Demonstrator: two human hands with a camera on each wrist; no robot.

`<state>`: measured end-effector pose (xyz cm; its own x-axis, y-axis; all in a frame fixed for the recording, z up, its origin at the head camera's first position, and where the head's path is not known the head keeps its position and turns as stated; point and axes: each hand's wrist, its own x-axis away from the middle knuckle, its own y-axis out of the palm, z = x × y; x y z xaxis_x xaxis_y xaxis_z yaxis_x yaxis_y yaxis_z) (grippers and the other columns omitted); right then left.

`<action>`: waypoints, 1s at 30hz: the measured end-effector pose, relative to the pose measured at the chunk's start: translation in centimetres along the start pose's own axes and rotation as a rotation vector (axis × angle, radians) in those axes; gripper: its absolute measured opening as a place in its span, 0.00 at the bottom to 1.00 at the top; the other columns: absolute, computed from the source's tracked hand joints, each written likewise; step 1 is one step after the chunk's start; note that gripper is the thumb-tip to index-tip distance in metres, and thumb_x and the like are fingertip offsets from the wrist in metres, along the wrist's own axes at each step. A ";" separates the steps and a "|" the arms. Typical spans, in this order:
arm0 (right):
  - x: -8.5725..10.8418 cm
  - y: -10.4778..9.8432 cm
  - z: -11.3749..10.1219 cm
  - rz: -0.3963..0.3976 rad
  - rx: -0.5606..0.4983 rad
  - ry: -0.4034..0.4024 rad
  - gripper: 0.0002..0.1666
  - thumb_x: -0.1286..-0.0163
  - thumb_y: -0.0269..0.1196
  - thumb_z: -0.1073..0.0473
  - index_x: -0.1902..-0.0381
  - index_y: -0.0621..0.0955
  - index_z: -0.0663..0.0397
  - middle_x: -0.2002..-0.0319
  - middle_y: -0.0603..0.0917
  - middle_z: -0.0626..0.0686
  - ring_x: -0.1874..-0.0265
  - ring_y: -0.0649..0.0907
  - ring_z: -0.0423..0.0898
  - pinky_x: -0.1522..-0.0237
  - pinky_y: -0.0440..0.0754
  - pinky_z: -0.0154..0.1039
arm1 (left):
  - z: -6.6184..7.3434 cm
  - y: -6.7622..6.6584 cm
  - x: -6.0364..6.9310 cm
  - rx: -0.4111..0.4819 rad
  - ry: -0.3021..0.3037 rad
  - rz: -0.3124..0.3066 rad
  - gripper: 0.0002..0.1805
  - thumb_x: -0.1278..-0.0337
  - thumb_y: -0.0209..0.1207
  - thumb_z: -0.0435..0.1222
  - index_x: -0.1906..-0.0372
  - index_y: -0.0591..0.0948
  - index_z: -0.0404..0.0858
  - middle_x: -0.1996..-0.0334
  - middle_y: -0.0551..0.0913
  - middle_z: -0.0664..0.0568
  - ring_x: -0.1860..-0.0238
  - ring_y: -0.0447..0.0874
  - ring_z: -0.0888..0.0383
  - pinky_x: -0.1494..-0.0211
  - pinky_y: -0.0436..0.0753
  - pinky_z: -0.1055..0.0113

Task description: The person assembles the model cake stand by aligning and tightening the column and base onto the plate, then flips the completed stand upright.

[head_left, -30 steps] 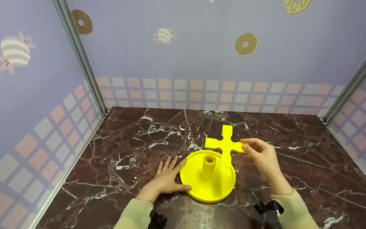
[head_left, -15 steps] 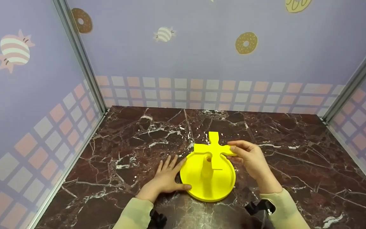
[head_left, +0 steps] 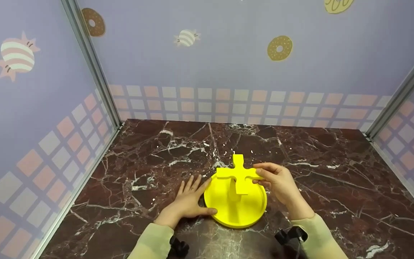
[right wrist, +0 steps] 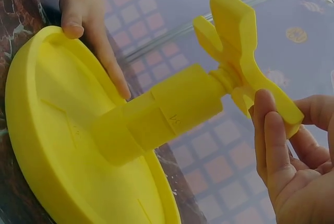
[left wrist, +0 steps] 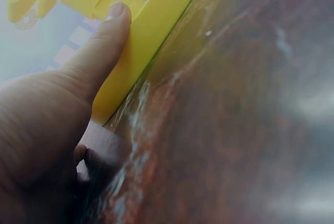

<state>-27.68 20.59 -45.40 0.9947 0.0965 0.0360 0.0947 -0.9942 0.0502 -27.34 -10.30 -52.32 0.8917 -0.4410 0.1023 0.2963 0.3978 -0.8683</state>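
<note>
A round yellow base (head_left: 251, 212) with a raised rim lies on the table, and a hollow yellow post (right wrist: 175, 110) stands up from its middle. Over the post is a yellow cross-shaped piece (head_left: 240, 173) with blunt arms. My right hand (head_left: 279, 185) pinches one of its arms between thumb and fingers. In the right wrist view, a ridged, screw-like stem (right wrist: 225, 80) under the cross meets the post's top; how deep it sits is hidden. My left hand (head_left: 185, 207) rests at the base's left side, fingers spread, thumb (left wrist: 107, 44) on the rim.
The dark red marble table (head_left: 149, 154) runs back to a purple wall (head_left: 221, 64) with pink and white squares. Grey metal posts (head_left: 97, 68) stand at the corners. Black straps (head_left: 289, 235) show at both wrists.
My right hand has brought the cross-shaped piece left and toward me, from beyond the base's right edge to over the post. The left hand and the base have stayed in place.
</note>
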 end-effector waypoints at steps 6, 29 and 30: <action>-0.2 0.0 0.5 -0.014 0.059 0.017 0.18 0.26 0.62 0.66 0.42 0.81 0.73 0.56 0.86 0.50 0.68 0.90 0.45 0.57 0.92 0.40 | 0.0 0.0 0.0 -0.003 0.001 -0.004 0.62 0.49 0.64 0.71 0.15 0.47 0.56 0.15 0.41 0.41 0.15 0.33 0.37 0.16 0.34 0.36; 0.3 -1.7 -0.1 -0.264 0.055 0.086 0.11 0.27 0.63 0.67 0.49 0.82 0.61 0.60 0.85 0.48 0.66 0.90 0.43 0.56 0.91 0.36 | -0.1 0.0 0.0 -0.003 0.005 0.000 0.61 0.49 0.64 0.71 0.15 0.49 0.54 0.15 0.41 0.41 0.15 0.33 0.36 0.16 0.35 0.35; 0.3 -1.8 -0.1 -0.282 0.059 0.089 0.11 0.28 0.63 0.67 0.49 0.81 0.60 0.61 0.86 0.48 0.66 0.91 0.43 0.57 0.91 0.35 | -0.1 0.0 0.0 -0.005 0.006 -0.001 0.62 0.49 0.64 0.71 0.15 0.49 0.54 0.15 0.41 0.41 0.15 0.33 0.36 0.16 0.35 0.35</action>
<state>-27.53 22.37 -45.40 0.9217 0.3701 0.1164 0.3712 -0.9285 0.0128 -27.33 -10.41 -52.42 0.8895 -0.4458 0.1002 0.2953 0.3934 -0.8706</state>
